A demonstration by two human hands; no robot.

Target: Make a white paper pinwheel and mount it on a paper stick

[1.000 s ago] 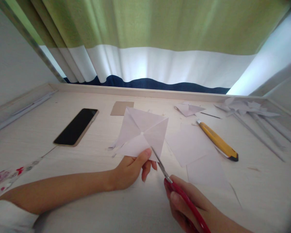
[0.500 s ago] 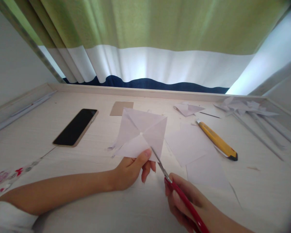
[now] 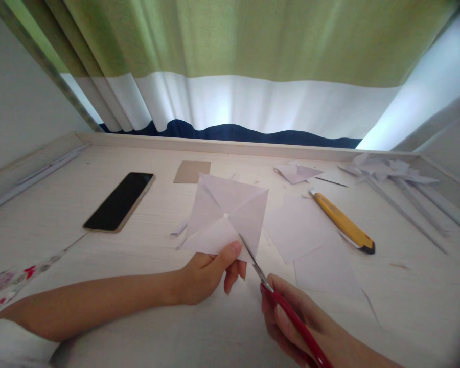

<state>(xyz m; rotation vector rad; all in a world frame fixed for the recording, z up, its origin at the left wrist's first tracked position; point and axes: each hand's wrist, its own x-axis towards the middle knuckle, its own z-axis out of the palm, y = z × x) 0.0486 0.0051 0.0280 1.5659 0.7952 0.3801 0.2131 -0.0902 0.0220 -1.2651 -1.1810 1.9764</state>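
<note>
A square sheet of white paper (image 3: 245,194) with diagonal creases or cuts and a small pale spot at its centre is held up above the table. My left hand (image 3: 210,273) pinches its lower edge, thumb on top and fingers beneath. My right hand (image 3: 291,317) grips red-handled scissors (image 3: 297,319). Their metal blades lie along the paper's lower right diagonal, tips pointing toward the centre. Whether the blades are fully closed I cannot make out.
A phone (image 3: 118,202) with a strap lies left; a brown card square (image 3: 191,171) sits behind the paper. To the right are white sheets (image 3: 302,230), a yellow utility knife (image 3: 343,220), a folded paper piece (image 3: 297,173) and paper pinwheels on sticks (image 3: 391,168).
The paper has shifted slightly right and down with my left hand. The scissors stay at the same diagonal, almost unmoved.
</note>
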